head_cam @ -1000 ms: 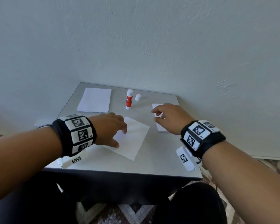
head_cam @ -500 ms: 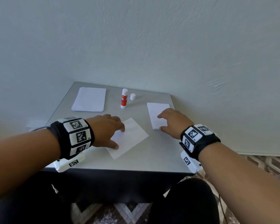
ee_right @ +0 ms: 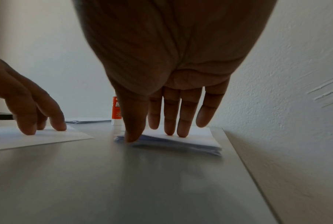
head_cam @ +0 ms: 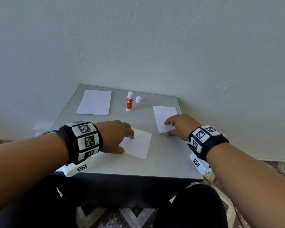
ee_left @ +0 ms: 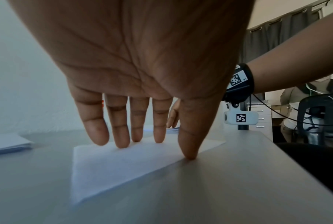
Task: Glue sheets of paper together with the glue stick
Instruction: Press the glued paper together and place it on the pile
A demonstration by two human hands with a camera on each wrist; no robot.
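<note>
White sheets (head_cam: 139, 144), orange-and-white glue stick (head_cam: 129, 101)

From my head camera the light is soft and even, a cool daylight washing the wall (head_cam: 138, 38) with no hard glare. The table (head_cam: 163, 162) throws back a dull sheen, and faint shadows sit just under each hand. Straight edges bow toward the corners of this wide view. My left wrist camera is bright, yet the single sheet (ee_left: 123, 163) is smeared with blur near the lens. My right wrist camera is dimmer: the right hand (ee_right: 161, 68) reads as a backlit, dark shape, and the paper stack (ee_right: 180, 144) beneath it is soft-edged.
</note>
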